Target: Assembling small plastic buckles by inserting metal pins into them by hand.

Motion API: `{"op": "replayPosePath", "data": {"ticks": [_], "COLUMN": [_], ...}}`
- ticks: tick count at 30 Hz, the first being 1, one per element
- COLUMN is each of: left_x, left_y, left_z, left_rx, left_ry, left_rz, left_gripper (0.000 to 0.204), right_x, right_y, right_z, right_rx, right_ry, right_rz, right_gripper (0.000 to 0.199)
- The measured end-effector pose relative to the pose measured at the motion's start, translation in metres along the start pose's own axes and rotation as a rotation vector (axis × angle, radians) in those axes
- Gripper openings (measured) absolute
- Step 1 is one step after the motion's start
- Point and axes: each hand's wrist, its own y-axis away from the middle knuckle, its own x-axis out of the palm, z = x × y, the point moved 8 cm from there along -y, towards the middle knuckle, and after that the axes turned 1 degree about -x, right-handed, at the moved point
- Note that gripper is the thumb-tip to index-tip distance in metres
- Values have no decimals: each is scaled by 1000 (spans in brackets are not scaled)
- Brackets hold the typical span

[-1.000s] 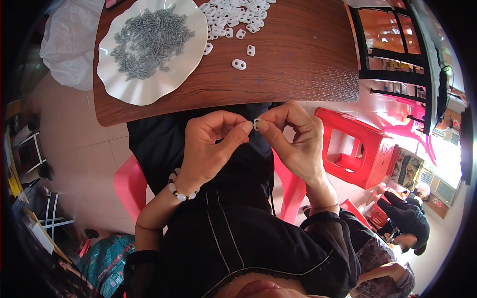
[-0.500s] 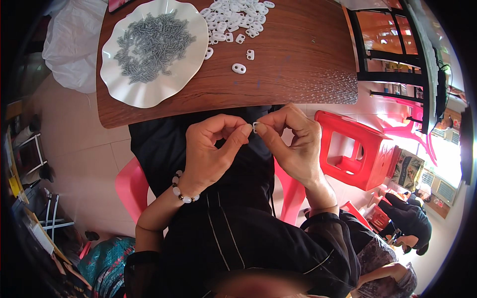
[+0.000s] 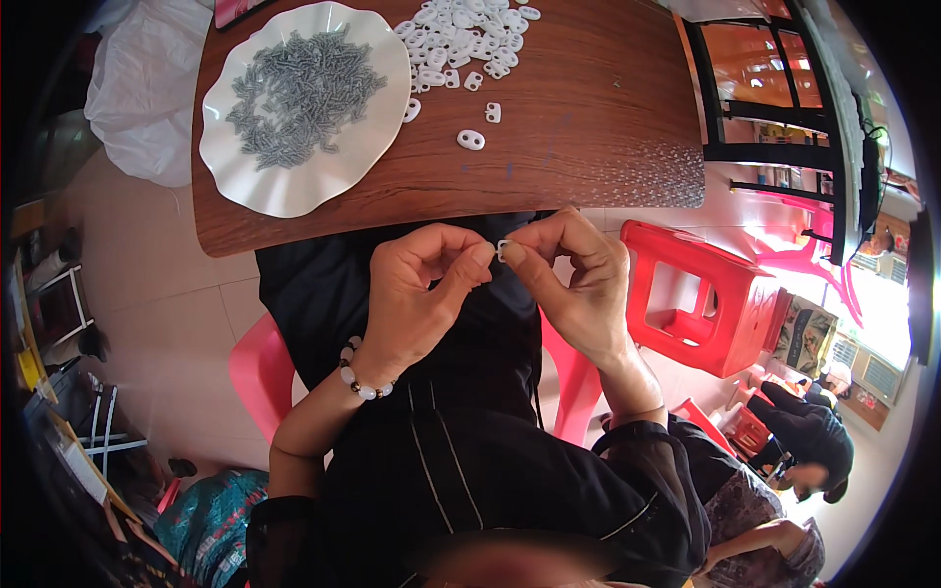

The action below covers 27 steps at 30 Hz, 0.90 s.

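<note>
Between thumb and forefinger, my right hand [image 3: 578, 274] pinches a small white plastic piece with holes [image 3: 503, 251], like a cord-lock part. My left hand [image 3: 421, 279] is closed in a pinch right beside that piece; whatever its fingertips hold is hidden or too small to make out. Both hands are over my lap, just off the table's near edge. On the wooden table [image 3: 608, 108] stands a white wavy-rimmed plate [image 3: 221, 147] with a heap of small grey pieces that look like coil springs [image 3: 304, 93]. To its right is a pile of white plastic pieces [image 3: 461, 34].
A loose oval white piece [image 3: 470, 140] and a squarish one [image 3: 493, 113] lie apart from the pile. A red plastic stool [image 3: 725, 304] stands right of my right hand. White plastic sheeting [image 3: 142, 108] is left of the table. Other people sit at the lower right.
Almost nothing differs. Both hands keep their pinch at nearly the same spot, with only a slight shift of the fingers.
</note>
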Motion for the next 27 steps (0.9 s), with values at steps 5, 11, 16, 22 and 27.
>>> {"op": "replayPosePath", "data": {"ticks": [5, 11, 16, 22, 27], "left_x": [0, -1, -5, -11, -16], "left_y": [-1, -4, -3, -3, -4], "left_z": [0, 0, -6, -6, -11], "left_rx": [6, -6, 9, 31, 41], "left_ry": [8, 25, 3, -1, -1], "left_rz": [10, 15, -21, -57, -70], "left_gripper": [18, 16, 12, 10, 10], "right_x": [0, -1, -12, -46, -40], "right_y": [-1, -3, -12, -75, -92], "right_z": [-2, -3, 3, -17, -15], "right_rx": [22, 11, 29, -126, -197], "right_ry": [-23, -3, -27, 395, 473], "right_rz": [5, 11, -16, -219, -193], "right_gripper": [5, 5, 6, 13, 13]}}
